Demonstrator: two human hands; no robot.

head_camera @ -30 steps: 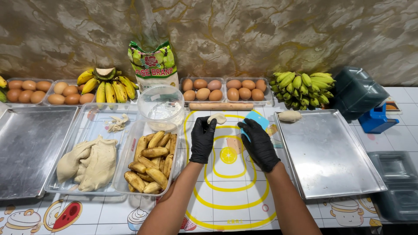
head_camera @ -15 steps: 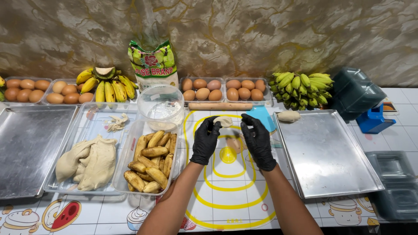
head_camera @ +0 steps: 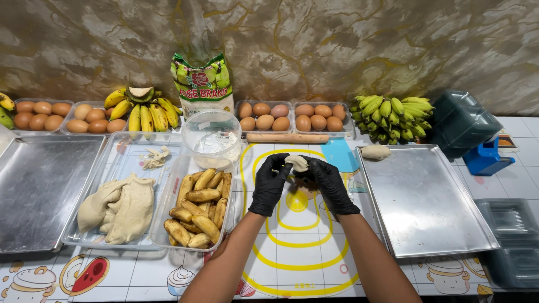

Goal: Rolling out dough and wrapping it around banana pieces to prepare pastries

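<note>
Over the yellow-ringed mat [head_camera: 297,247], my left hand [head_camera: 270,182] and right hand [head_camera: 328,182] are closed together on a small dough [head_camera: 296,163] lump; it looks soft, light and easily torn, so I'd pinch it by its edges.

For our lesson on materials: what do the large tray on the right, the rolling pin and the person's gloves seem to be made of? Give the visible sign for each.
Tray: likely stainless steel or aluminium, with a dull grey sheen and a rolled rim.
Rolling pin: apparently wood, pale tan and matt.
Gloves, on left hand and right hand: probably nitrile or latex, thin, black and tight-fitting, slightly glossy.
</note>
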